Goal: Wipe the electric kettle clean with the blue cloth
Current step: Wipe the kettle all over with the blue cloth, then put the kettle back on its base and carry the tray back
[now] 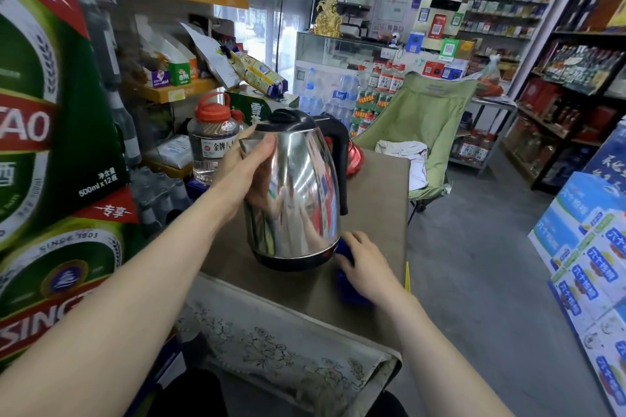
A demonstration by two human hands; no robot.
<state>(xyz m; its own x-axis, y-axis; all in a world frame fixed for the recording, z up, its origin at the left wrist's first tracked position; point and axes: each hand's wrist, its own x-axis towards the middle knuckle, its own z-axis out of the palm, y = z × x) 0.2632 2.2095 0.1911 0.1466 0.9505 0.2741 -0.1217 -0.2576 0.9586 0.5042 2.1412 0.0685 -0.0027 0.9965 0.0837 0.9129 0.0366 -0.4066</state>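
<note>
Shop aisle, stocked shelves both sides, green beer cartons (pixel 44 132) stacked along the left. Small brown table (pixel 379 186) in the middle, patterned cloth (pixel 281 349) draped over its near edge. Electric kettle (pixel 294 193) stands on the table, roughly central, steel body, black lid and handle, handle facing the far side. Left hand (pixel 249 167) wrapped around the upper body near the spout, thumb on the steel. Right hand (pixel 364 264) closed over the blue cloth (pixel 345 278), pressing it against the kettle's black base on the right side. Green folding chair (pixel 423 125) beyond the table's far edge.
</note>
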